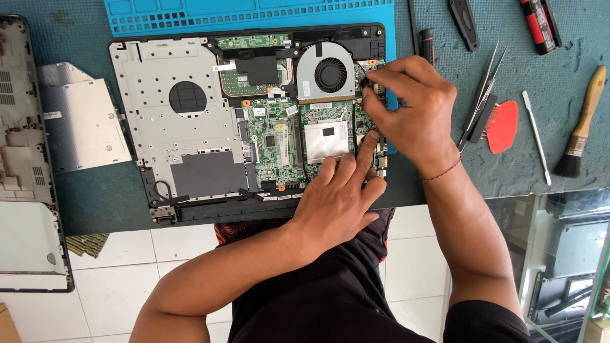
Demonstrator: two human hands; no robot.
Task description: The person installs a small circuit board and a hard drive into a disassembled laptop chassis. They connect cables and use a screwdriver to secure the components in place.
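An opened laptop base (184, 127) lies on a dark green bench, its green motherboard (279, 143) and round cooling fan (325, 71) exposed. My left hand (340, 197) rests flat on the lower right part of the board, fingers spread, the index fingertip pressing near the right edge. My right hand (413, 105) is over the board's upper right corner, beside the fan, thumb and forefinger pinched on a small dark part there. What exactly it pinches is too small to tell.
A blue mat (254, 14) lies behind the laptop. An optical drive (82, 121) and a laptop cover (22, 159) lie left. To the right are tweezers (486, 89), a red pick (503, 126), a spudger (537, 136), a brush (581, 124) and screwdrivers (540, 24).
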